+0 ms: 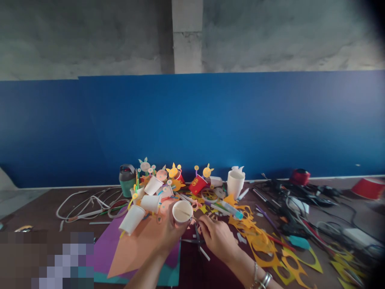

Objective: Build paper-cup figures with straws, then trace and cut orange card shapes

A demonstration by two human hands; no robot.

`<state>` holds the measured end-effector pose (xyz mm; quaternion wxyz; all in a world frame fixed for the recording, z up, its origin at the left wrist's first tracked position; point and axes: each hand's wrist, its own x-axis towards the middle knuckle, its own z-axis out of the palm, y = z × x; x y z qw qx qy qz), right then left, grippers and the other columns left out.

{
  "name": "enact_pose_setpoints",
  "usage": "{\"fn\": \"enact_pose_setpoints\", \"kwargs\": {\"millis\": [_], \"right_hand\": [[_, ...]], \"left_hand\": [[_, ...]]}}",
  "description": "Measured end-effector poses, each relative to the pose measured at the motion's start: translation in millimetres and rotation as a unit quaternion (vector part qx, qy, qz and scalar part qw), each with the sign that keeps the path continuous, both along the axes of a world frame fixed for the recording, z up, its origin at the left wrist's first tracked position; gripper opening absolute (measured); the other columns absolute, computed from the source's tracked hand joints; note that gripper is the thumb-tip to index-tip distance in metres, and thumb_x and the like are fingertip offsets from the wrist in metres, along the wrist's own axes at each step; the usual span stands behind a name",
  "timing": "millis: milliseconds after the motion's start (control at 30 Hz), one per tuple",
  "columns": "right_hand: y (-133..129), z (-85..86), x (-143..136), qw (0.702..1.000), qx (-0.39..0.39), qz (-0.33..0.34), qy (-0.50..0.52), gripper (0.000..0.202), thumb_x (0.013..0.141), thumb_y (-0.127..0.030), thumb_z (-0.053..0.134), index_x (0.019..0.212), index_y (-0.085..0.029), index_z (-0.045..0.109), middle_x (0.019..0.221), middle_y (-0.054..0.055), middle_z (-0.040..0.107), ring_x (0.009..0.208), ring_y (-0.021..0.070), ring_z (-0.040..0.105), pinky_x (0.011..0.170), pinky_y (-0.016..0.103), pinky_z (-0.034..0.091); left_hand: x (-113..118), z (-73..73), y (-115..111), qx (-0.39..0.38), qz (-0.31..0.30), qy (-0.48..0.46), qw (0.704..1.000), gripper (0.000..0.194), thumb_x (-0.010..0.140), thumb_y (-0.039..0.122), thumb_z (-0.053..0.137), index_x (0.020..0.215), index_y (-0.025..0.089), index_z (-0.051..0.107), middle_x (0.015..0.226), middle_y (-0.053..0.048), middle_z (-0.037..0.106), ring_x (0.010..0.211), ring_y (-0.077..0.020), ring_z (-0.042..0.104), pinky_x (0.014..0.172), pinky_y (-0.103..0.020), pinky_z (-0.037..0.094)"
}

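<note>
My left hand (172, 232) is wrapped round a white paper cup (182, 211), whose open mouth faces up toward me. Just right of the cup is my right hand (217, 237), its fingers pinched near the rim; what they hold, if anything, is too small to tell. Below the hands lies a pair of scissors (197, 241), beside a small white strip (205, 253). Orange paper (132, 257) and purple paper (100, 251) lie under and left of my left hand.
Several paper cups stand or lie behind, including a red cup (197, 185) and a tall white cup (235, 184). A green jar (127, 180) stands back left. Yellow paper scraps (261, 243) and black cables (296, 196) spread rightward. A blue panel (192, 128) rises behind.
</note>
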<state>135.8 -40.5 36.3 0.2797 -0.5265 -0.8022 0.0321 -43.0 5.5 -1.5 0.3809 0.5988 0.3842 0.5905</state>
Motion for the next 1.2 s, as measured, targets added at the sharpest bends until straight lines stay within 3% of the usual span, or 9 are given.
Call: {"fn": "enact_pose_setpoints", "kwargs": {"millis": [200, 533, 733, 833, 1000, 1033, 1100, 1200], "right_hand": [[-1.1, -0.1, 1.4, 1.0, -0.002, 0.006, 0.016, 0.021, 0.093, -0.02, 0.037, 0.09, -0.021, 0.058, 0.078, 0.002, 0.07, 0.069, 0.016, 0.065, 0.059, 0.023, 0.035], [0.1, -2.7, -1.4, 0.999, -0.044, 0.004, 0.027, 0.025, 0.094, -0.02, 0.034, 0.09, -0.019, 0.058, 0.077, 0.004, 0.069, 0.07, 0.0178, 0.064, 0.059, 0.024, 0.035], [5.5, -8.1, -3.6, 0.985, -0.084, 0.027, 0.148, 0.026, 0.092, -0.024, 0.038, 0.075, -0.019, 0.057, 0.067, 0.002, 0.063, 0.063, 0.0149, 0.059, 0.059, 0.023, 0.038], [11.6, -12.2, -4.9, 0.946, -0.213, 0.025, 0.244, 0.026, 0.089, -0.029, 0.042, 0.071, -0.018, 0.055, 0.05, -0.003, 0.054, 0.044, 0.0106, 0.048, 0.046, 0.021, 0.034], [19.7, -14.9, -2.7, 0.784, -0.47, 0.043, 0.403, 0.025, 0.085, -0.043, 0.048, 0.08, -0.018, 0.053, 0.048, -0.009, 0.047, 0.028, 0.0032, 0.019, 0.032, 0.018, 0.013], [19.9, -14.7, -2.6, 0.775, -0.483, 0.044, 0.405, 0.026, 0.085, -0.044, 0.048, 0.082, -0.019, 0.053, 0.05, -0.009, 0.048, 0.028, 0.003, 0.018, 0.032, 0.018, 0.013], [17.8, -14.1, -3.7, 0.809, -0.455, 0.016, 0.372, 0.023, 0.086, -0.04, 0.046, 0.079, -0.019, 0.052, 0.051, -0.007, 0.048, 0.029, 0.0043, 0.024, 0.034, 0.018, 0.017], [9.0, -12.0, -8.1, 0.915, -0.287, -0.032, 0.281, 0.019, 0.087, -0.029, 0.045, 0.071, -0.019, 0.051, 0.057, -0.001, 0.055, 0.044, 0.0105, 0.047, 0.043, 0.021, 0.029]], "left_hand": [[-0.4, 2.8, -0.6, 0.014, 0.013, 0.022, 1.0, 0.055, 0.068, 0.026, 0.073, 0.115, 0.023, 0.044, 0.105, -0.004, 0.059, 0.097, -0.0221, 0.06, 0.085, -0.036, 0.049], [2.3, -5.0, 1.8, 0.007, 0.007, 0.016, 1.0, 0.055, 0.07, 0.026, 0.072, 0.116, 0.022, 0.042, 0.103, -0.005, 0.062, 0.094, -0.0222, 0.062, 0.085, -0.039, 0.049], [3.8, -0.7, -1.2, 0.011, 0.0, 0.026, 1.0, 0.053, 0.07, 0.029, 0.071, 0.114, 0.023, 0.043, 0.1, -0.005, 0.061, 0.092, -0.023, 0.061, 0.081, -0.037, 0.05], [6.2, 1.0, -3.8, 0.01, -0.018, 0.016, 1.0, 0.05, 0.069, 0.031, 0.071, 0.112, 0.024, 0.045, 0.097, -0.004, 0.061, 0.089, -0.023, 0.062, 0.08, -0.037, 0.051], [8.3, -1.0, -5.7, 0.003, -0.024, 0.015, 1.0, 0.045, 0.069, 0.029, 0.071, 0.108, 0.022, 0.05, 0.094, -0.004, 0.063, 0.085, -0.0224, 0.062, 0.08, -0.038, 0.05], [8.6, -2.0, -5.2, 0.003, -0.022, 0.014, 1.0, 0.045, 0.069, 0.028, 0.07, 0.108, 0.022, 0.05, 0.096, -0.004, 0.063, 0.086, -0.0224, 0.062, 0.081, -0.039, 0.05], [9.8, -3.7, -3.7, 0.001, -0.013, 0.009, 1.0, 0.046, 0.067, 0.025, 0.071, 0.107, 0.022, 0.049, 0.096, -0.004, 0.062, 0.087, -0.0219, 0.061, 0.082, -0.039, 0.049], [13.0, -4.2, -2.2, -0.01, 0.0, -0.007, 1.0, 0.048, 0.062, 0.02, 0.071, 0.103, 0.022, 0.046, 0.088, -0.001, 0.061, 0.08, -0.0198, 0.06, 0.077, -0.036, 0.05]]}}
